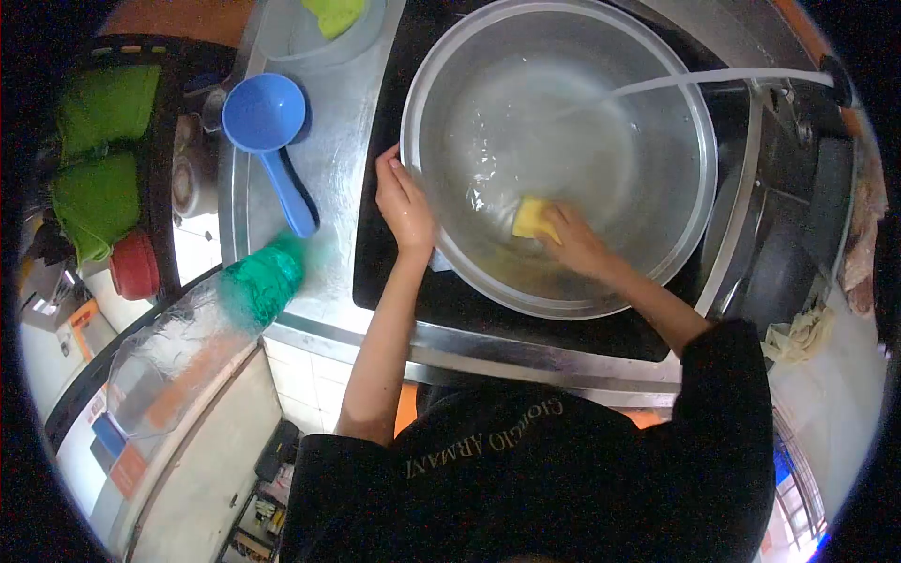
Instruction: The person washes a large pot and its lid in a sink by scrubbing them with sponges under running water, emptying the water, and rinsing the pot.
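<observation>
A large round metal basin [699,188] takes up the middle of the view, with shallow water over its bottom. On its left side, my left hand [405,208] is closed against the outer wall and rim. Inside the basin, my right hand [580,246] grips a yellow sponge [532,218] and presses it on the lower part of the floor. The fingertips of that hand lie over the sponge's right side.
A white hose-like spout [723,79] reaches over the basin's right rim. To the left, a blue ladle [266,113] lies on the steel counter [343,141], below a clear bowl [371,33] holding something yellow-green. A plastic bottle with a green end [263,281] lies at the counter's left edge.
</observation>
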Action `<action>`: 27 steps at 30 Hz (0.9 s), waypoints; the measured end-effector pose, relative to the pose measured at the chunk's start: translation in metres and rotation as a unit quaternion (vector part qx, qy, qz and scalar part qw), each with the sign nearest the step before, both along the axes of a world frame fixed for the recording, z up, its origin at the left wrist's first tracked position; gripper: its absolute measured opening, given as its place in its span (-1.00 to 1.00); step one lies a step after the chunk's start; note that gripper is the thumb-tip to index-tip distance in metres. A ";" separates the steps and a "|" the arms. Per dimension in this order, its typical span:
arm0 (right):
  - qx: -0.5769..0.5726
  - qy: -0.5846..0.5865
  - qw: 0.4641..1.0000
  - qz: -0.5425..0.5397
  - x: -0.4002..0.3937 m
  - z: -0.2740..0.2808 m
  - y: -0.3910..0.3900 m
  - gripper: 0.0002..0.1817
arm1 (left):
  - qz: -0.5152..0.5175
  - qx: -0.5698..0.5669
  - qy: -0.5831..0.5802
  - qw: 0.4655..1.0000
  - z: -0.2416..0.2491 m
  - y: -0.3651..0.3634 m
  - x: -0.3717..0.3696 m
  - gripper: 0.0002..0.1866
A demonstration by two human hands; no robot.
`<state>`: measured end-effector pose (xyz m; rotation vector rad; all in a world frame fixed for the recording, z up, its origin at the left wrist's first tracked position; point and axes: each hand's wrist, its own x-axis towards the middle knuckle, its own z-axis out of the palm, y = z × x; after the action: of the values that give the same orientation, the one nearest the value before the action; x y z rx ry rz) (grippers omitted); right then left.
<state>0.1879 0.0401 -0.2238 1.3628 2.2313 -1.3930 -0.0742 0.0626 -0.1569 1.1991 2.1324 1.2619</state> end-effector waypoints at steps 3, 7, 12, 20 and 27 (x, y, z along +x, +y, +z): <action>0.141 -0.034 0.988 0.044 -0.034 -0.027 0.001 -0.61 | 0.004 -0.054 -0.014 0.998 0.000 -0.007 -0.002 -0.71; 0.174 -0.088 0.958 0.208 -0.012 -0.025 -0.006 -0.65 | 0.003 -0.030 0.008 1.000 -0.001 -0.004 -0.002 -0.70; 0.106 -0.214 0.947 0.214 0.058 -0.062 0.004 -0.46 | 0.010 -0.040 -0.020 0.999 -0.002 -0.003 -0.003 -0.72; -0.309 0.284 0.812 -0.406 0.020 -0.014 0.116 -0.55 | 0.009 -0.021 -0.001 1.000 -0.004 -0.004 -0.003 -0.73; -0.379 0.628 0.552 -0.396 -0.032 0.085 0.160 -0.04 | 0.021 -0.038 -0.012 0.999 -0.001 -0.002 -0.002 -0.74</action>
<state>0.1560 0.1997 -0.1384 0.9963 0.4997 -3.8831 -0.0763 0.0602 -0.1581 1.1080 2.1795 1.1942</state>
